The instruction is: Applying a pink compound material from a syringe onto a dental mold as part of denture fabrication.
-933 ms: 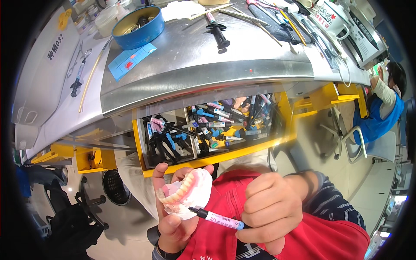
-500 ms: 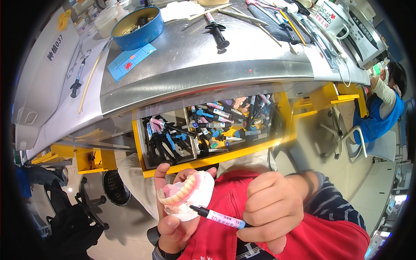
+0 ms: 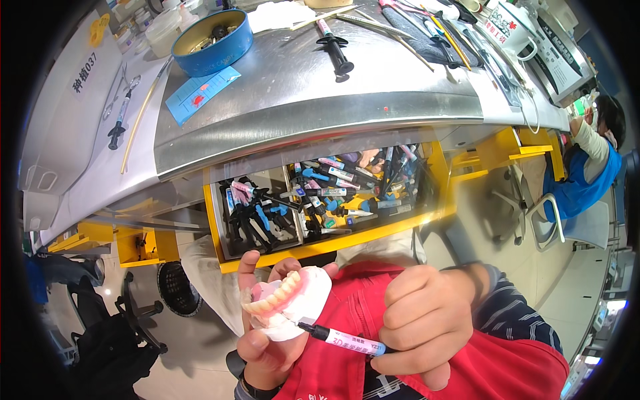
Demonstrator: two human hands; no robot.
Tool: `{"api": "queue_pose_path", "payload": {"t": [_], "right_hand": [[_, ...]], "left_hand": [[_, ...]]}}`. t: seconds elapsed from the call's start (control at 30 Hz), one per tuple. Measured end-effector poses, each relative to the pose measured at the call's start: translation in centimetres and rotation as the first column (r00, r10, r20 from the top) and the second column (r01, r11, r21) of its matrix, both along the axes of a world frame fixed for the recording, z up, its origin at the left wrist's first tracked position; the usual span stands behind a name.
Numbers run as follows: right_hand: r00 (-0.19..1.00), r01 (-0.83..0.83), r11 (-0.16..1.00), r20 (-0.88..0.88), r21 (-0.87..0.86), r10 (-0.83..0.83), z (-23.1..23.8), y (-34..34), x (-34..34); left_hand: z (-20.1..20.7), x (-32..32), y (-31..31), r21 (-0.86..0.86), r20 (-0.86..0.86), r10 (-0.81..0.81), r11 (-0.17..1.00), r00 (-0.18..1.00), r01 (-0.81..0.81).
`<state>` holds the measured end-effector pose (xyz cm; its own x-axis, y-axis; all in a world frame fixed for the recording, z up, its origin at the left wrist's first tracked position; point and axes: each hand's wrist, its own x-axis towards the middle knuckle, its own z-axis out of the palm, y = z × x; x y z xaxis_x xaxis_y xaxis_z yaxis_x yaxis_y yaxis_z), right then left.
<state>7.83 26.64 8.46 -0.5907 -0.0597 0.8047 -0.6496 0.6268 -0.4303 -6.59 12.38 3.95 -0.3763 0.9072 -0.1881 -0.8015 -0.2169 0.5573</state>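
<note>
My left hand [image 3: 261,353] grips a dental model [image 3: 308,298] with its fingers behind it and the thumb at its lower edge. The model is a white plaster base carrying pink gum and a row of cream teeth. In my closed right hand [image 3: 430,323] is a slim resin syringe [image 3: 348,341], with a white-and-pink labelled barrel and a black front end. Its thin tip points left at the plaster just below the teeth; whether it touches I cannot tell. My right fist hides the rear of the syringe.
Beyond my hands, an open yellow drawer [image 3: 327,249] holds many syringes in two compartments. On the metal-topped bench [image 3: 280,113] lie a blue round tin [image 3: 213,48], a blue packet [image 3: 202,95] and a black syringe [image 3: 335,52]. At the right sits a person in a blue vest [image 3: 587,177].
My right hand and the syringe have shifted slightly right and down, taking the tip away from the teeth. The dental model has turned a little in my left hand.
</note>
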Motion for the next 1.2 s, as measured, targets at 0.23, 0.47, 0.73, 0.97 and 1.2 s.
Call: {"api": "queue_pose_path", "payload": {"t": [0.23,0.47,0.73,0.97,1.2], "right_hand": [[1.0,0.003,0.999,0.005,-0.05,-0.003,-0.3,0.0,-0.1],[1.0,0.016,0.999,-0.01,-0.043,-0.017,-0.5,-0.1,-0.3],[0.994,0.049,0.997,-0.099,-0.061,-0.055,-1.0,-0.8,-0.9],[0.996,0.055,0.997,-0.07,-0.051,-0.058,-0.8,-0.8,-0.8],[0.997,0.049,0.999,-0.053,-0.015,-0.05,-1.1,-0.7,-0.9]], "left_hand": [[-0.4,-0.1,0.0,0.053,0.021,0.075,0.996,0.997,-0.076],[1.2,-0.5,-0.3,-0.062,0.094,0.01,0.998,0.995,-0.004],[-0.2,-0.6,0.0,0.149,0.058,0.022,0.988,0.998,-0.03],[0.6,-0.1,0.4,-0.025,-0.065,0.078,0.996,0.995,-0.08],[0.3,0.1,0.2,-0.059,-0.078,0.083,0.994,0.993,-0.088]]}}
